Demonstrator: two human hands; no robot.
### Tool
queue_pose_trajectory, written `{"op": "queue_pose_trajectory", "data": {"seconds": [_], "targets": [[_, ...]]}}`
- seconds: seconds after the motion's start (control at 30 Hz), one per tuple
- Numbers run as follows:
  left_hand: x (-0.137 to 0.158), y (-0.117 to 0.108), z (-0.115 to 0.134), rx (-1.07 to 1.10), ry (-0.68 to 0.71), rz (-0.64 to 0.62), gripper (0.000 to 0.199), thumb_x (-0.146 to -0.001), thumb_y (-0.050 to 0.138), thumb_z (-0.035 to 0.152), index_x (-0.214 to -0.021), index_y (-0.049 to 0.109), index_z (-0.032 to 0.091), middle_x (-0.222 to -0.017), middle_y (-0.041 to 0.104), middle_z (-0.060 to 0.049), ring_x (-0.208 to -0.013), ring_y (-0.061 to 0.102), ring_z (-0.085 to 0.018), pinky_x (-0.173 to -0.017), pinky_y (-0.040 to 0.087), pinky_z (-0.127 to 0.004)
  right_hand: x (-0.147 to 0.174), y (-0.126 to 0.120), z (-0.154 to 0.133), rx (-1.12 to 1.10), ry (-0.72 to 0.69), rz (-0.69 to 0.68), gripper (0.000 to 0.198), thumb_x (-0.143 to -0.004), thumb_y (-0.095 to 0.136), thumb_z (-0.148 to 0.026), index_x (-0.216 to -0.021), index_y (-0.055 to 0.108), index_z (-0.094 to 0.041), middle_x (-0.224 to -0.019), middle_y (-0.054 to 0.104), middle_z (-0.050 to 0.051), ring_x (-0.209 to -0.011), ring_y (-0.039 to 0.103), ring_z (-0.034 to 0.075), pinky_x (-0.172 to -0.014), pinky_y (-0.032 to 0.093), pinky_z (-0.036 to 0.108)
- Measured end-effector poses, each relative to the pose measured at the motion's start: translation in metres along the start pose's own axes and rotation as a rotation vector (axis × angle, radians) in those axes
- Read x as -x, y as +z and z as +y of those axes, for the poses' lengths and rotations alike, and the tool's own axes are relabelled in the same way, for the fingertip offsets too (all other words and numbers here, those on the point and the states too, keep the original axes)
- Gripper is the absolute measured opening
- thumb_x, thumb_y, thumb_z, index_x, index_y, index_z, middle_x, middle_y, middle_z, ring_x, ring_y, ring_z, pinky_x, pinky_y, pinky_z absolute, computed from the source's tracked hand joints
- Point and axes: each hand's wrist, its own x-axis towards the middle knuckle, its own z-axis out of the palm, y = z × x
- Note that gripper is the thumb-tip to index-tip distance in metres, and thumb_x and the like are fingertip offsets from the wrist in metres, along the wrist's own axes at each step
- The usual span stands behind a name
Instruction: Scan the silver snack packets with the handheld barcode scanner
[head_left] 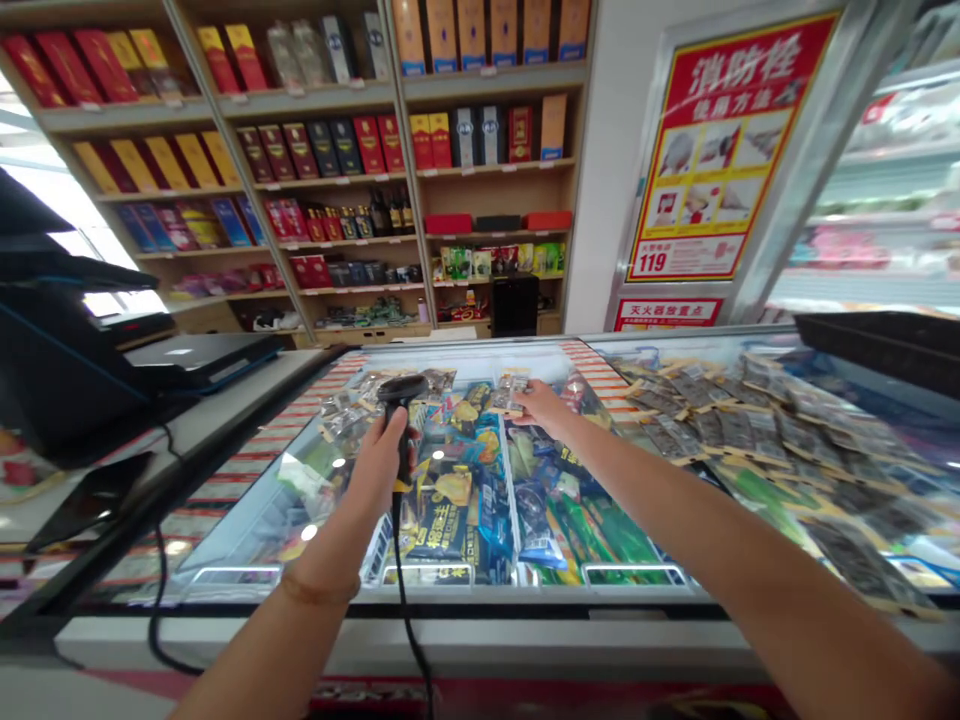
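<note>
My left hand [388, 445] is wrapped round the handle of a black barcode scanner [403, 388], whose cord hangs down over the freezer's front edge. To its right, my right hand [538, 405] pinches a small clear packet [509, 390] with dark contents over the glass lid. Several similar packets [352, 410] lie on the glass behind and left of the scanner. A large spread of such packets [720, 415] covers the glass on the right. Whether the scanner's head points straight at the held packet, I cannot tell.
Under the glass, the chest freezer [517, 600] holds colourful bagged goods [450, 500] in wire baskets. At left, a counter carries a black terminal [60, 340] and a flat dark device [202, 360]. Shelves of boxes [337, 150] stand behind. A black tray-like object [885, 345] rests at right.
</note>
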Motion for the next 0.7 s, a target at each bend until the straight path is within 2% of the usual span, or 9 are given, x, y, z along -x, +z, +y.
{"op": "queue_pose_trajectory", "data": {"seconds": [0.1, 0.2, 0.27, 0.33, 0.4, 0.47, 0.57, 0.7], "targets": [[-0.005, -0.042, 0.007, -0.013, -0.011, 0.100, 0.045, -0.072, 0.070, 0.060, -0.085, 0.051, 0.021, -0.071, 0.060, 0.005, -0.040, 0.049, -0.008, -0.035, 0.038, -0.022, -0.021, 0.070, -0.018, -0.008, 0.040, -0.069, 0.031, -0.086, 0.067, -0.010, -0.113, 0.055, -0.018, -0.085, 0.072, 0.003, -0.060, 0.070, 0.015, -0.066, 0.062, 0.030], [-0.002, -0.068, 0.010, -0.019, -0.008, 0.181, 0.043, -0.073, 0.069, 0.058, -0.085, 0.051, 0.021, -0.070, 0.060, 0.005, -0.039, 0.048, -0.008, -0.035, 0.037, -0.021, -0.040, 0.131, -0.028, -0.133, 0.031, -0.157, 0.032, -0.086, 0.068, -0.013, -0.115, 0.056, -0.018, -0.087, 0.070, 0.002, -0.064, 0.070, 0.014, -0.067, 0.062, 0.029], [0.001, -0.078, 0.010, -0.028, -0.020, 0.192, 0.044, -0.073, 0.069, 0.058, -0.085, 0.052, 0.020, -0.068, 0.059, 0.005, -0.039, 0.048, -0.008, -0.035, 0.036, -0.021, -0.049, 0.157, -0.027, -0.218, 0.012, -0.186, 0.038, -0.086, 0.067, -0.016, -0.122, 0.054, -0.020, -0.095, 0.069, 0.003, -0.068, 0.070, 0.012, -0.070, 0.062, 0.029], [0.005, -0.081, 0.009, -0.024, -0.026, 0.183, 0.046, -0.072, 0.070, 0.060, -0.085, 0.052, 0.020, -0.068, 0.060, 0.004, -0.039, 0.048, -0.008, -0.035, 0.036, -0.021, -0.054, 0.166, -0.019, -0.206, -0.008, -0.150, 0.048, -0.085, 0.068, -0.019, -0.129, 0.050, -0.023, -0.107, 0.068, 0.005, -0.072, 0.069, 0.012, -0.074, 0.062, 0.031], [0.007, -0.078, 0.006, -0.014, -0.032, 0.168, 0.048, -0.070, 0.071, 0.061, -0.085, 0.053, 0.019, -0.068, 0.060, 0.004, -0.039, 0.048, -0.008, -0.035, 0.036, -0.021, -0.056, 0.159, -0.006, -0.088, -0.048, -0.082, 0.052, -0.085, 0.066, -0.019, -0.133, 0.048, -0.024, -0.120, 0.066, 0.007, -0.078, 0.070, 0.013, -0.080, 0.062, 0.035], [0.007, -0.068, 0.002, -0.011, -0.042, 0.150, 0.049, -0.069, 0.071, 0.062, -0.085, 0.053, 0.019, -0.068, 0.060, 0.004, -0.039, 0.047, -0.008, -0.034, 0.036, -0.021, -0.055, 0.136, 0.008, 0.083, -0.122, -0.009, 0.049, -0.086, 0.062, -0.017, -0.133, 0.050, -0.022, -0.130, 0.063, 0.011, -0.090, 0.071, 0.016, -0.087, 0.059, 0.038], [0.004, -0.040, -0.004, 0.018, -0.063, 0.080, 0.049, -0.070, 0.072, 0.062, -0.084, 0.052, 0.020, -0.067, 0.059, 0.004, -0.039, 0.047, -0.008, -0.034, 0.036, -0.022, -0.045, 0.080, 0.024, 0.361, -0.286, 0.091, 0.047, -0.086, 0.058, -0.014, -0.133, 0.053, -0.018, -0.137, 0.061, 0.015, -0.109, 0.068, 0.020, -0.100, 0.053, 0.039], [0.002, 0.017, -0.008, 0.052, -0.079, -0.072, 0.048, -0.072, 0.071, 0.063, -0.083, 0.053, 0.019, -0.060, 0.056, 0.004, -0.039, 0.048, -0.009, -0.036, 0.036, -0.022, -0.013, -0.012, 0.030, 0.793, -0.442, 0.214, 0.049, -0.089, 0.056, -0.017, -0.138, 0.053, -0.014, -0.140, 0.058, 0.018, -0.124, 0.060, 0.025, -0.108, 0.045, 0.039]]}}
